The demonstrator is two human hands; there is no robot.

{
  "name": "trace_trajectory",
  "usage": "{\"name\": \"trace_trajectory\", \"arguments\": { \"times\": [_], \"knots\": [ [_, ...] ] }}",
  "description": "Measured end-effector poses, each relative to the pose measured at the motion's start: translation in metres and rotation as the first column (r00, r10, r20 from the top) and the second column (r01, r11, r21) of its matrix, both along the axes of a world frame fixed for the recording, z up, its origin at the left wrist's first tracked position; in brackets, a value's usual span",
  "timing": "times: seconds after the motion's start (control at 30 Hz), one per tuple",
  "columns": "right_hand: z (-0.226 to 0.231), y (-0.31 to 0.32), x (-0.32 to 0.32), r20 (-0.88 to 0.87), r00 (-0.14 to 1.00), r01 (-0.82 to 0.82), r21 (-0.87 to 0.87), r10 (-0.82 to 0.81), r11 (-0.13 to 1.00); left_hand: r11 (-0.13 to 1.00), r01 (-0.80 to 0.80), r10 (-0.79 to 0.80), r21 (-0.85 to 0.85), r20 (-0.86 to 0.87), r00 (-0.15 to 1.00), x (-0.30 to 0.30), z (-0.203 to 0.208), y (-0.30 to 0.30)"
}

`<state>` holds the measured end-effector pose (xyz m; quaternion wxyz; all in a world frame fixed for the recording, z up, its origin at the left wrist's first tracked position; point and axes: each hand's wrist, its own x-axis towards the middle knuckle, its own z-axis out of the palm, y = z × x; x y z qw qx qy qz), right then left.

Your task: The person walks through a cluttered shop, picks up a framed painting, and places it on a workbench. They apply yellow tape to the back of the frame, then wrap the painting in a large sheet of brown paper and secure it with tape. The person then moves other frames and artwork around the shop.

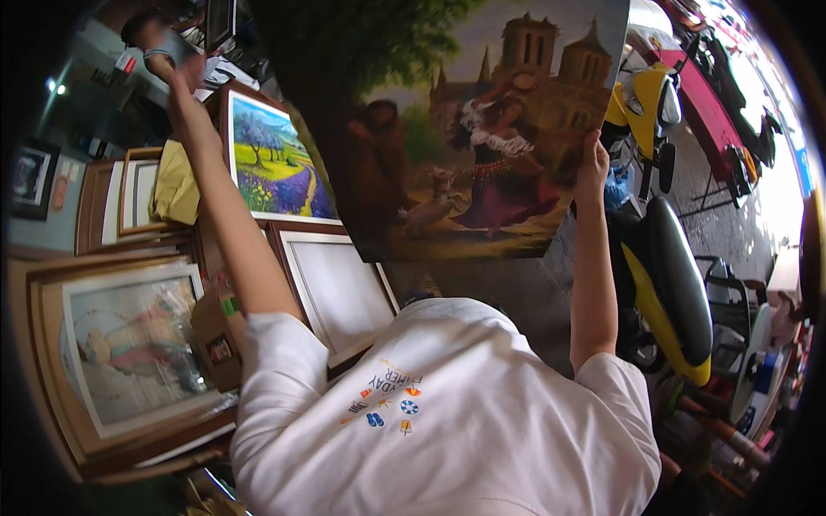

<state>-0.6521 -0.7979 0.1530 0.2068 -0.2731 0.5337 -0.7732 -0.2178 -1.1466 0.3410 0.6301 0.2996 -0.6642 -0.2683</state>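
Note:
A large unframed canvas painting (490,172) of a dancing figure in a red skirt before a towered church stands tilted in front of me. My right hand (592,163) is closed on its right edge, with the thumb on the front face. My left arm stretches far up and to the left, past the canvas. Small and indistinct at the upper left, my left hand (162,65) is beside a blurred person (159,34); whether it touches anything is unclear. The top of the canvas runs out of view.
On my left lean a bright landscape painting (274,159), a white-panelled frame (337,288), a large glazed picture (133,344) and brown paper (175,185). A yellow-and-black motorbike (667,292) stands close on my right, with a pink table (701,107) farther off.

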Motion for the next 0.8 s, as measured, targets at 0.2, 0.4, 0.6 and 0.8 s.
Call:
{"name": "trace_trajectory", "arguments": {
  "times": [0.2, 0.4, 0.6, 0.8],
  "knots": [
    [-0.017, -0.031, -0.014, 0.195, 0.980, 0.043, -0.077, -0.028, 0.996, 0.582, 0.477, -0.551, 0.658, -0.112, 0.827, -0.009, -0.191, 0.027],
    [-0.030, -0.044, -0.037, 0.243, 0.968, 0.033, 0.085, -0.053, 0.996, 0.577, 0.398, -0.467, 0.713, -0.111, 0.877, -0.052, -0.216, 0.045],
    [-0.015, -0.048, -0.032, 0.298, 0.945, 0.054, 0.264, -0.135, 0.963, 0.648, 0.268, -0.342, 0.713, -0.043, 0.939, -0.062, -0.221, 0.036],
    [-0.001, -0.057, -0.019, 0.366, 0.882, 0.158, 0.363, -0.297, 0.918, 0.647, 0.217, -0.308, 0.731, -0.010, 0.951, -0.071, -0.220, 0.029]
  ]
}}
